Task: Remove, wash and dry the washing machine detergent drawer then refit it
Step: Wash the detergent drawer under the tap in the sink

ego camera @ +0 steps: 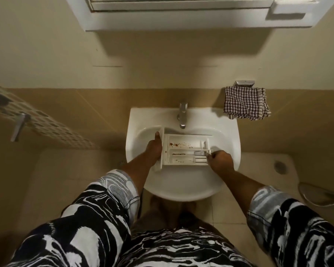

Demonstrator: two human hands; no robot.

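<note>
The white detergent drawer (183, 150) lies flat across the basin of the white sink (228, 135), its front panel to the left. Brown stains streak its compartments. My left hand (154, 146) grips the front panel, thumb along its face. My right hand (219, 158) is at the drawer's right end and pinches a thin white stick-like tool (202, 150) that reaches into the compartments. The chrome tap (182, 114) stands behind the drawer; no water is seen running.
A checked cloth (246, 105) hangs from a wall holder right of the sink. A white cabinet (181, 14) is mounted above. A door handle (17, 127) and patterned panel are at the left. A floor drain (280, 166) and hose lie at the right.
</note>
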